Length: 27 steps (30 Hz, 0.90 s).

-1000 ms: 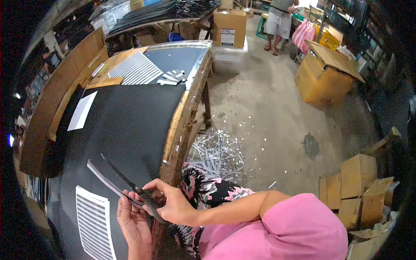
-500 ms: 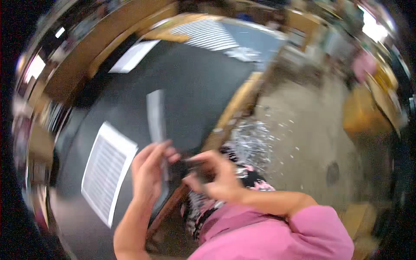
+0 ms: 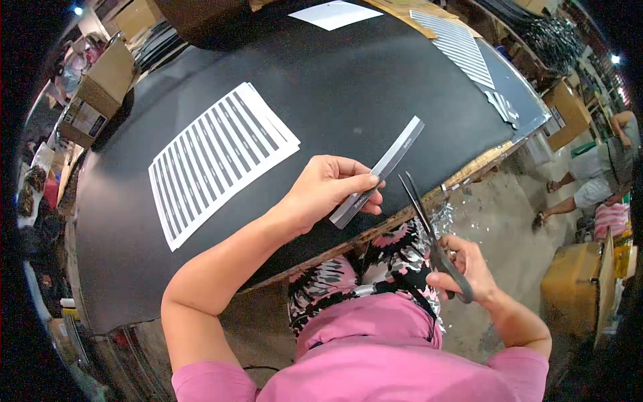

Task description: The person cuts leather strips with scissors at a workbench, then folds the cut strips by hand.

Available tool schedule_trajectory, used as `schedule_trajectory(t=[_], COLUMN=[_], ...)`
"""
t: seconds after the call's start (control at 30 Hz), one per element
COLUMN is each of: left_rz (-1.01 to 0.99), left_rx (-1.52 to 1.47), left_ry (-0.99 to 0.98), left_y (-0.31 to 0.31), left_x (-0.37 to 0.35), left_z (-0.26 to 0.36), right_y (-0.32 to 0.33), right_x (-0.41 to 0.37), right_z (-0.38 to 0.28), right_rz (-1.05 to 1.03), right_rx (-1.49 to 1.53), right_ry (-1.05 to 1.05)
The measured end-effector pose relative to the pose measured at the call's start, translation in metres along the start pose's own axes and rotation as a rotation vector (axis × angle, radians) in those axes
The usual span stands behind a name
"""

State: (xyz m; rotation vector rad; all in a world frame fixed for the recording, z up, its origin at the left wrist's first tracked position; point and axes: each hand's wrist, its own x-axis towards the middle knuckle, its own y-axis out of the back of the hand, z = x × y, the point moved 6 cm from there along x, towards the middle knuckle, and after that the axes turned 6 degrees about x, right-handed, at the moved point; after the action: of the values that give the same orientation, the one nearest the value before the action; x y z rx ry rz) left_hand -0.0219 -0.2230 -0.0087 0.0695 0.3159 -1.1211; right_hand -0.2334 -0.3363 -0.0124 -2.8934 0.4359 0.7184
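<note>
My left hand (image 3: 328, 184) pinches a narrow printed paper strip (image 3: 403, 142), grey-black with a light edge, slanting up to the right above the table's front edge. Over my lap, my right hand (image 3: 474, 269) grips a pair of dark scissors (image 3: 437, 251) by the handles. Their blades point up and are slightly apart, just right of the strip and not touching it. A small stack of sheets printed with black and white stripes (image 3: 221, 161) lies on the black table (image 3: 328, 80), left of my left hand.
More striped sheets (image 3: 455, 50) and a pile of cut strips (image 3: 502, 107) lie at the table's far right. A white sheet (image 3: 335, 15) rests at the back. Paper scraps litter the floor (image 3: 495, 208). Cardboard boxes (image 3: 573, 281) stand right; another person (image 3: 596, 174) is beyond.
My hands have moved apart: the left holds the strip farther out, tilted right, while the right has drawn back with the scissors. The view has turned and sharpened.
</note>
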Motion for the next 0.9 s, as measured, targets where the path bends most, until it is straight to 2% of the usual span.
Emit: schedule_trajectory(t=[0.07,0.23,0.3,0.53,0.9], left_rz=[-0.024,-0.090,-0.115,-0.143,-0.152], left_rx=[-0.018,-0.074,-0.099,-0.123,-0.127], left_ry=[0.020,0.095,0.136,0.128,0.124], left_y=[-0.003,-0.009,-0.011,-0.011,-0.012], left_x=[-0.002,-0.004,-0.005,-0.006,-0.003], left_z=[0.000,-0.005,-0.008,-0.007,-0.007], right_y=[0.000,-0.010,-0.011,-0.012,-0.015], right_x=[0.004,0.015,0.019,0.030,0.034], right_z=[0.003,-0.022,-0.028,-0.032,-0.038], right_rz=[-0.026,-0.080,-0.083,-0.095,-0.089], right_rx=[0.021,-0.086,-0.120,-0.231,-0.201], right_ry=[-0.067,0.073,0.069,0.050,0.068])
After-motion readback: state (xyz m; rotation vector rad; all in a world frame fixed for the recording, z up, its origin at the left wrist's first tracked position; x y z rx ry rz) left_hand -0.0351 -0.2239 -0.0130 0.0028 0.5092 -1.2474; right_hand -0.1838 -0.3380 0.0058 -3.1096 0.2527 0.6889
